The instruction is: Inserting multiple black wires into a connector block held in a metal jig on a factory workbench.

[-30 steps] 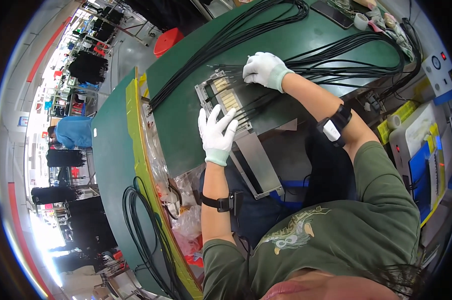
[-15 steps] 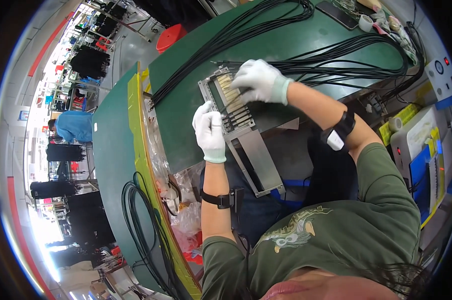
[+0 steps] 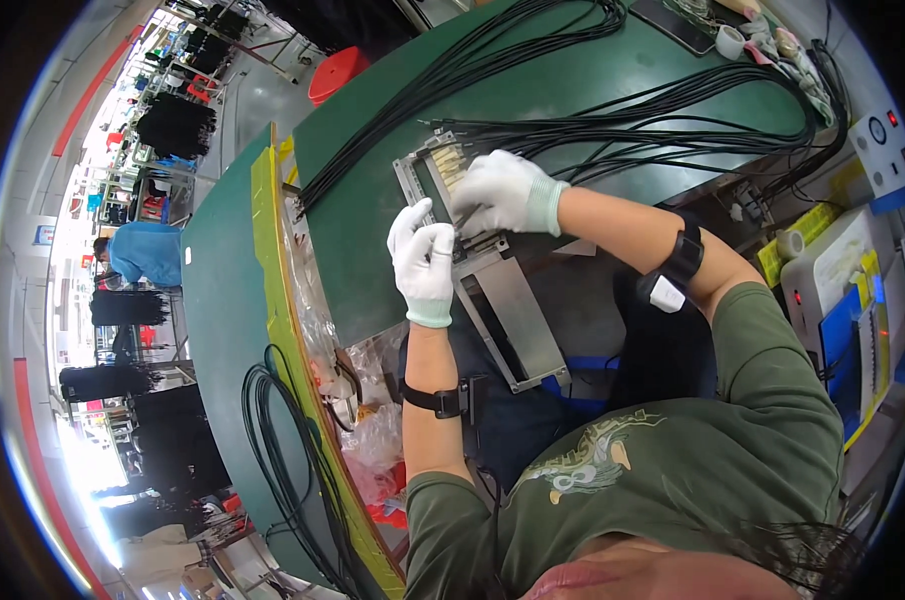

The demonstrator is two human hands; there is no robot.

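Note:
A long metal fixture with cream-coloured slotted blocks at its far end lies at the green table's near edge. Over these blocks bends my white-gloved right hand, its fingertips pinched together. Whatever they hold is hidden by the glove. My gloved left hand is beside the fixture's left rail, with a finger stretched out and the thumb apart from it; nothing shows in its grasp. Several black cables fan out from behind the right hand toward the right.
Another bundle of black cables crosses the table's far side. A phone and white tape roll lie far right. Coiled cable rests on the left table. A red stool stands beyond; a person in blue is far left.
My right hand has moved slightly down and toward my left hand, now covering the lower slots. The left hand has barely moved, its fingers shifting a little.

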